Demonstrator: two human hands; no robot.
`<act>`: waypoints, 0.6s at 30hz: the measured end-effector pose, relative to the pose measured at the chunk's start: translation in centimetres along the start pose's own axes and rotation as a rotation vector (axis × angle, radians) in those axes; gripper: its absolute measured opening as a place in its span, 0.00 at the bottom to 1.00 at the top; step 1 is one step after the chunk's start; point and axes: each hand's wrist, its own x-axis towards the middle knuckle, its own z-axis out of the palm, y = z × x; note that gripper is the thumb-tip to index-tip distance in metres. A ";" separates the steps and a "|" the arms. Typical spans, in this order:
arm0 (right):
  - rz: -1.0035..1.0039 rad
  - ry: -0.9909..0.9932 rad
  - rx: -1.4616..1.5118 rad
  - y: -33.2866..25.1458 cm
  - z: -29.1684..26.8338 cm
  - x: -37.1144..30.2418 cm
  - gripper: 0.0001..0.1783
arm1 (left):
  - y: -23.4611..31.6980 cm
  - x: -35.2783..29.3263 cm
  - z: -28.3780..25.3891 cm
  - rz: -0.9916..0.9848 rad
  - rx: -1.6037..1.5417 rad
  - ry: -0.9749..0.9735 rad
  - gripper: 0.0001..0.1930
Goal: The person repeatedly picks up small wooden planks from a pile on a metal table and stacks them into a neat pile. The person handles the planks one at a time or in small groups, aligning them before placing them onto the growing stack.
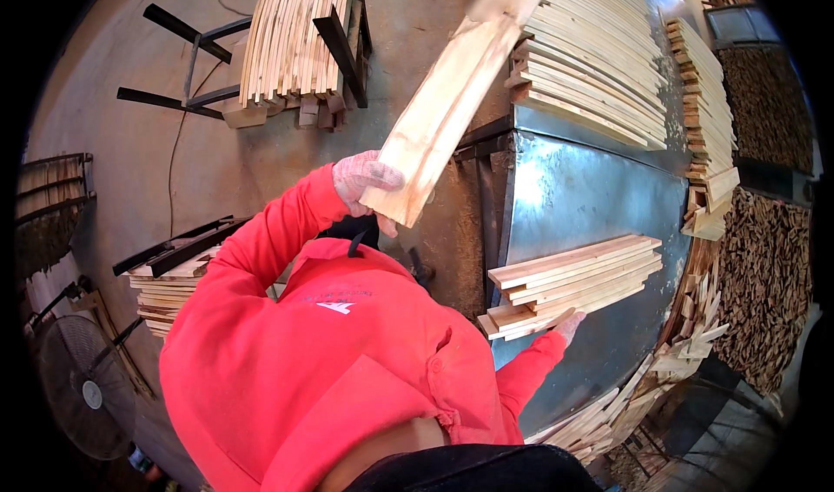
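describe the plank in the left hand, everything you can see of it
The plank is a long, flat board of pale raw wood with darker grain streaks. It is held up off the table, slanting from lower left to upper right. The gloved left hand grips its lower end; its far end overlaps the stacked slats at the top.

Most of the right hand (569,322) lay hidden beneath the stack of pale wooden slats (569,283) on the grey metal table (591,196). The long pale plank (443,114) covered the gloved left hand's (365,179) fingers, its top end blurred.
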 end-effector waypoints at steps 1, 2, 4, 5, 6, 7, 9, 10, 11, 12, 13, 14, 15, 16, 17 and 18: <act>0.105 -0.015 0.169 -0.2 0.5 0.0 0.46 | -0.5 0.0 0.5 0.002 -0.075 -0.065 0.31; 0.082 -0.038 0.128 -0.5 0.5 -0.9 0.47 | -0.8 0.0 0.9 0.002 -0.148 -0.131 0.32; 0.033 -0.087 0.045 -0.4 0.4 -2.2 0.48 | -2.3 0.1 0.7 0.029 -0.261 -0.197 0.33; 0.016 -0.048 0.055 0.4 0.7 -2.3 0.48 | -2.9 0.1 0.7 0.037 -0.312 -0.228 0.33; 0.019 0.008 -0.052 0.8 0.5 -2.3 0.48 | -3.1 0.0 0.7 0.048 -0.364 -0.259 0.33; 0.024 0.062 -0.159 1.4 0.2 -2.3 0.47 | -3.1 -0.2 0.9 0.066 -0.338 -0.234 0.33; 0.075 0.107 -0.084 2.2 0.4 -2.0 0.47 | -2.8 -1.1 0.6 0.115 -0.304 -0.164 0.32; 0.130 0.107 0.106 2.6 1.0 -2.0 0.48 | -1.9 -2.1 0.8 0.168 -0.157 -0.040 0.30; 0.104 0.128 0.026 0.9 2.1 -4.3 0.46 | -1.3 -3.3 -0.9 0.196 -0.087 0.052 0.30; 0.068 0.150 -0.053 -1.1 3.2 -6.6 0.44 | -0.3 -4.7 -2.8 0.221 -0.021 0.141 0.30; 0.053 0.089 0.041 -0.6 2.7 -5.8 0.40 | 1.3 -5.9 -4.0 0.349 0.099 0.337 0.30; 0.041 0.031 0.145 -0.1 1.7 -5.0 0.36 | 3.1 -6.9 -5.2 0.470 0.225 0.529 0.30; -0.035 0.147 -0.013 -0.3 2.1 -5.7 0.33 | 5.4 -8.5 -7.3 0.534 0.380 0.717 0.28; -0.113 0.259 -0.168 -1.2 3.4 -7.6 0.31 | 7.7 -10.7 -9.7 0.593 0.536 0.909 0.26; -0.199 0.378 -0.320 -2.2 4.8 -9.9 0.28 | 10.2 -12.8 -11.3 0.569 0.520 1.065 0.26; -0.282 0.519 -0.474 -3.0 5.4 -12.2 0.26 | 13.0 -14.5 -13.6 0.528 0.500 1.203 0.25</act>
